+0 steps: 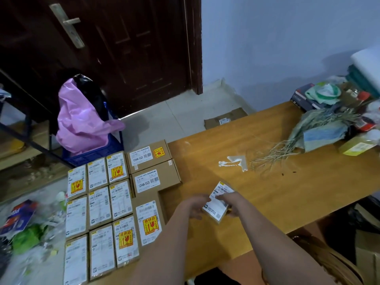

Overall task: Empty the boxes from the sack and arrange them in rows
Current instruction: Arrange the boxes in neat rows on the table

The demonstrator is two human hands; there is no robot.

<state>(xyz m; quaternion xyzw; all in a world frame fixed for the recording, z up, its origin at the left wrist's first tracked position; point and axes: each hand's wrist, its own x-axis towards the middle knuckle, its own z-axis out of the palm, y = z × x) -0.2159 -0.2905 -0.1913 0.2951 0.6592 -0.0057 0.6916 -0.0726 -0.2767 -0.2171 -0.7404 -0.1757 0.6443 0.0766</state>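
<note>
A small cardboard box (218, 203) with a white label hovers just above the wooden table (287, 182), held between both hands. My left hand (195, 205) grips its left edge and my right hand (233, 202) grips its right side. Left of it, several labelled cardboard boxes (98, 208) lie flat in rows on the table's left end, some with yellow and red fragile stickers. Two larger brown boxes (153, 177) sit at the far end of the rows. A frayed woven sack (320, 130) lies crumpled at the table's far right.
Bottles, a bowl and clutter (349, 103) crowd the table's far right corner. A blue crate with a pink bag (86, 128) stands on the floor by the dark door. Litter (26, 229) covers the floor at left. A torn white label scrap (234, 161) sticks to mid-table.
</note>
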